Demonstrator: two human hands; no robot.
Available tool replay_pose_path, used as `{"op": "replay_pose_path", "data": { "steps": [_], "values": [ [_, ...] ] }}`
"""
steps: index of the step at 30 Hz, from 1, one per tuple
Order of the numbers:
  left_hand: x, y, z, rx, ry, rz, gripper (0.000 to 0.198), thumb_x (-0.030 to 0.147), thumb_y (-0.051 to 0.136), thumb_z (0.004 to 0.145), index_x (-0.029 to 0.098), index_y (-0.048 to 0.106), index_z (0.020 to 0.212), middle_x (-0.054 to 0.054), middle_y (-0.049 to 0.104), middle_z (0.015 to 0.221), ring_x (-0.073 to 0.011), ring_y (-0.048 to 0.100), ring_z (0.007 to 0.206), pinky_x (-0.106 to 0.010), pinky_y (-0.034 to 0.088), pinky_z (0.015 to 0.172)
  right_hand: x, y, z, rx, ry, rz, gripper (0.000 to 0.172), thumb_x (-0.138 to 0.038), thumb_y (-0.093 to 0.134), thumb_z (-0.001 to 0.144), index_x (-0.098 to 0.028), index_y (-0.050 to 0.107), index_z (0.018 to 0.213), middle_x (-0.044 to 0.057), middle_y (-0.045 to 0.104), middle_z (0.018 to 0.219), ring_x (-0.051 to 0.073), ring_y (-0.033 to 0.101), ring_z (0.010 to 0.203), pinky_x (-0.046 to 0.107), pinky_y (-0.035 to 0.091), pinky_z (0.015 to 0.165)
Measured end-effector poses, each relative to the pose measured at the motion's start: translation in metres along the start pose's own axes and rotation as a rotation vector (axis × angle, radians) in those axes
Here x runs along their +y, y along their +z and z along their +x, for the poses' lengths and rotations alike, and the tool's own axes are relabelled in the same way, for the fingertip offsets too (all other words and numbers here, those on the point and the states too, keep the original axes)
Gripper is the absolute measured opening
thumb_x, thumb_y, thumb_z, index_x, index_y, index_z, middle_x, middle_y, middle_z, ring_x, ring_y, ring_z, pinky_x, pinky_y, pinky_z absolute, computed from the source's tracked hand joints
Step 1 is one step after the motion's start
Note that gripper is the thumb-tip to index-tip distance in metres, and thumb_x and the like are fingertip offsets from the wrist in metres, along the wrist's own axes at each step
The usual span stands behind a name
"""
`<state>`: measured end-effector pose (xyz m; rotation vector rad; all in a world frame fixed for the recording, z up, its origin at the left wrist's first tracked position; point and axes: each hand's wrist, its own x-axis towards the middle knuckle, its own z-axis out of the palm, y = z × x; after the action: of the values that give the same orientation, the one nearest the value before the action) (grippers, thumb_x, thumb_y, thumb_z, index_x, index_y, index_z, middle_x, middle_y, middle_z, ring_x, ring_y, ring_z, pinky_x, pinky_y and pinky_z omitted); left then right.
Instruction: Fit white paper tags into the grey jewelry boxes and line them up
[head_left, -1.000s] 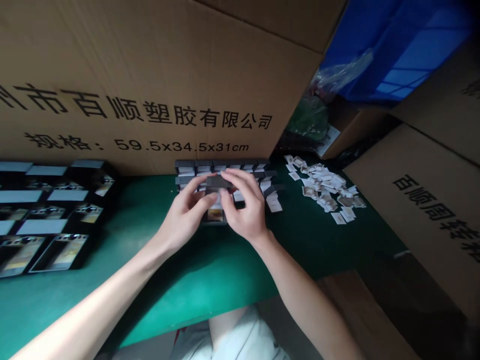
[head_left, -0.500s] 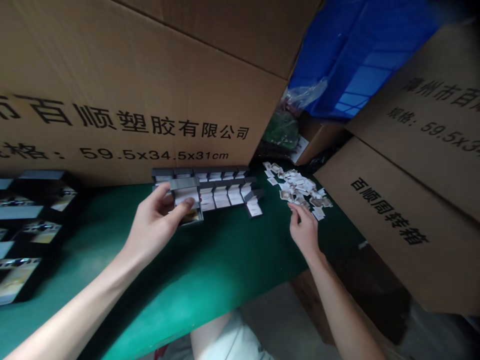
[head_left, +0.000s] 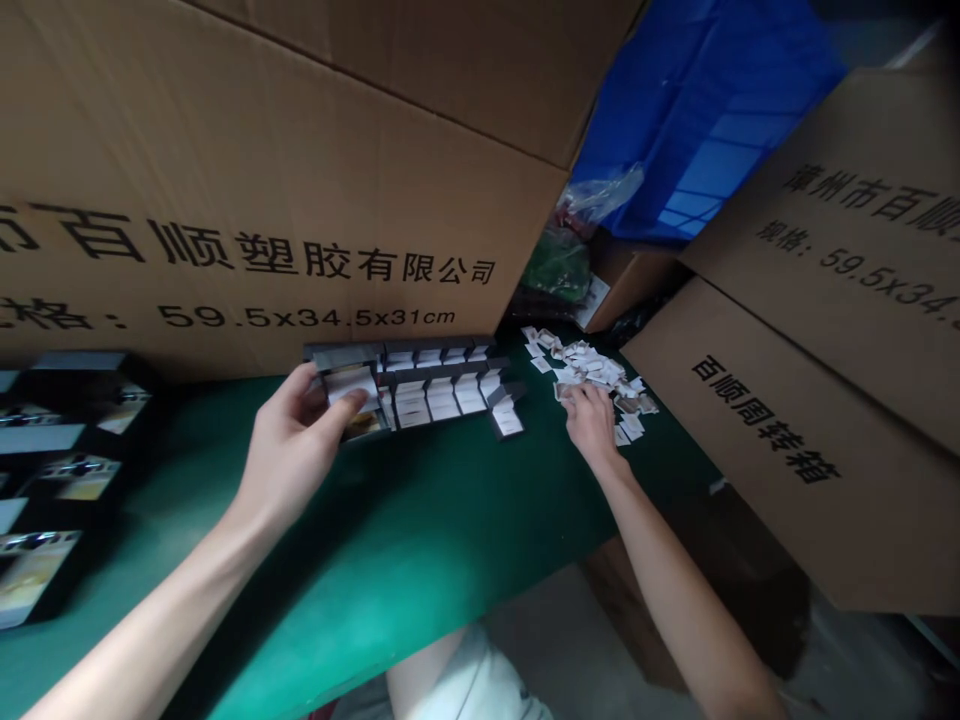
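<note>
Two hands [head_left: 289, 435], one held box [head_left: 349, 380], one heap of white pieces [head_left: 596, 365].

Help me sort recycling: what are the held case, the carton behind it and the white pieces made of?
Case: perhaps smooth plastic or coated board, given crisp edges and slight sheen. Carton: likely matte cardboard, from its brown, faintly ridged face. White pieces: perhaps thin, matte card or plastic; too small to tell.

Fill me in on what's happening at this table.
A person's left hand holds an open black box at the end of rows of smaller open boxes. The right hand is at the near edge of a pile of white pieces; whether it grips one is unclear. More black boxes stand at the left, and a carton stands behind.
</note>
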<state>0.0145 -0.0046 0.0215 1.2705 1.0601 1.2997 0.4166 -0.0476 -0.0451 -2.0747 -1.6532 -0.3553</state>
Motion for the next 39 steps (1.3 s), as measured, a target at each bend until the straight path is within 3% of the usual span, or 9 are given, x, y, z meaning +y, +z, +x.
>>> {"op": "replay_pose_path", "data": {
  "steps": [5,9,15,20,26,29,32,35,39],
  "values": [
    [0.002,0.002,-0.001,-0.001,-0.023,-0.019,0.039,0.039,0.08,0.08,0.023,0.071,0.114,-0.004,0.079,0.11,-0.0287,0.074,0.109,-0.04,0.062,0.097,-0.009,-0.008,0.003,-0.014,0.026,0.184,0.012,-0.02,0.055,0.093,-0.02,0.064,0.085,0.013,0.067,0.098,0.03,0.053,0.099,0.046,0.044,0.096],
    [0.003,0.003,-0.002,0.0,-0.028,0.0,0.039,0.042,0.079,0.08,0.023,0.071,0.113,-0.006,0.079,0.11,-0.0313,0.074,0.108,-0.044,0.063,0.097,-0.02,-0.02,-0.018,0.023,0.169,0.397,0.013,-0.032,0.059,0.092,-0.022,0.059,0.082,0.009,0.063,0.093,0.028,0.054,0.096,0.045,0.045,0.094],
    [0.002,0.002,0.001,-0.006,-0.01,0.013,0.037,0.039,0.08,0.08,0.024,0.072,0.112,-0.005,0.08,0.113,-0.0307,0.075,0.109,-0.042,0.063,0.096,-0.037,-0.034,-0.06,-0.134,0.414,0.845,0.043,-0.065,0.061,0.086,-0.022,0.059,0.091,0.005,0.064,0.084,0.019,0.062,0.074,0.033,0.053,0.065],
    [-0.003,0.002,0.001,-0.073,-0.033,0.009,0.039,0.039,0.079,0.083,0.023,0.072,0.117,-0.004,0.079,0.114,-0.0274,0.076,0.107,-0.036,0.064,0.091,-0.039,-0.04,-0.066,-0.241,0.548,0.996,0.049,-0.062,0.079,0.072,-0.018,0.066,0.087,0.006,0.067,0.08,0.015,0.059,0.063,0.026,0.044,0.051],
    [-0.006,-0.001,0.001,-0.1,-0.057,0.034,0.041,0.041,0.081,0.083,0.025,0.072,0.119,-0.005,0.08,0.114,-0.0273,0.076,0.107,-0.034,0.064,0.087,-0.036,-0.031,-0.069,-0.028,0.608,0.932,0.047,-0.059,0.079,0.075,-0.017,0.068,0.094,0.002,0.063,0.074,0.014,0.057,0.061,0.026,0.044,0.052],
    [-0.007,-0.002,0.002,-0.112,-0.066,0.034,0.042,0.043,0.081,0.082,0.025,0.072,0.119,-0.005,0.08,0.113,-0.0267,0.076,0.106,-0.033,0.063,0.087,-0.04,-0.029,-0.072,0.018,0.467,0.832,0.045,-0.054,0.078,0.08,-0.021,0.069,0.111,0.01,0.071,0.112,0.023,0.068,0.098,0.032,0.056,0.074],
    [-0.007,0.0,0.002,-0.127,-0.079,0.027,0.042,0.043,0.081,0.082,0.024,0.072,0.118,-0.005,0.08,0.11,-0.027,0.076,0.104,-0.034,0.064,0.087,-0.044,-0.034,-0.074,-0.14,0.203,0.641,0.05,-0.048,0.074,0.088,-0.029,0.065,0.133,0.011,0.061,0.145,0.029,0.059,0.132,0.041,0.056,0.099],
    [-0.004,0.001,0.0,-0.154,-0.092,0.029,0.045,0.046,0.082,0.08,0.024,0.071,0.117,-0.006,0.08,0.108,-0.0275,0.077,0.1,-0.034,0.065,0.083,-0.045,-0.04,-0.076,-0.258,0.153,0.517,0.049,-0.048,0.071,0.091,-0.031,0.065,0.136,0.01,0.066,0.14,0.03,0.065,0.125,0.046,0.058,0.101],
    [-0.003,0.003,-0.002,-0.159,-0.097,0.043,0.045,0.049,0.082,0.079,0.024,0.071,0.115,-0.006,0.08,0.106,-0.0277,0.076,0.098,-0.034,0.065,0.079,-0.05,-0.044,-0.088,-0.215,0.059,0.468,0.038,-0.042,0.073,0.091,-0.026,0.073,0.126,0.011,0.072,0.127,0.031,0.068,0.119,0.048,0.059,0.101]
  ]
}}
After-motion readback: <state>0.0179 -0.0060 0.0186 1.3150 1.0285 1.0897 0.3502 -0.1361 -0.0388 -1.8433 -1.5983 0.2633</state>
